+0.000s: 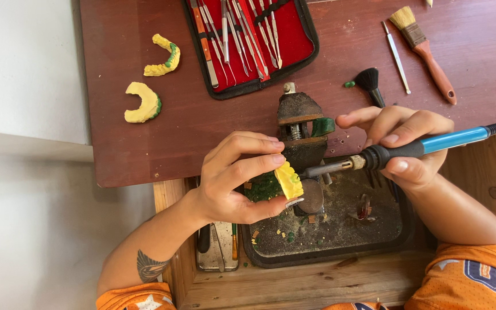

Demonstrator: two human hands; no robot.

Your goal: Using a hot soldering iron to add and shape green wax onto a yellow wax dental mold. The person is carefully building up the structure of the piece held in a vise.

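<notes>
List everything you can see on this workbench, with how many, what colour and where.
Dental cast: one, yellow, pinched in the left hand.
Heated tool: one, blue handle, metal tip near the held cast.
Loose casts: two, yellow with green, left on the table.
Instrument case: one, red lining, open at top centre.
Small vise: one, dark, rusty, centre.
Tray: one, black, littered with scraps, below the vise.
Brushes: two, one wooden-handled, one black, upper right.
Metal pick: one, silver, beside the brushes.
Table: one, reddish-brown.
Left hand: holds the cast.
Right hand: grips the heated tool.
</notes>
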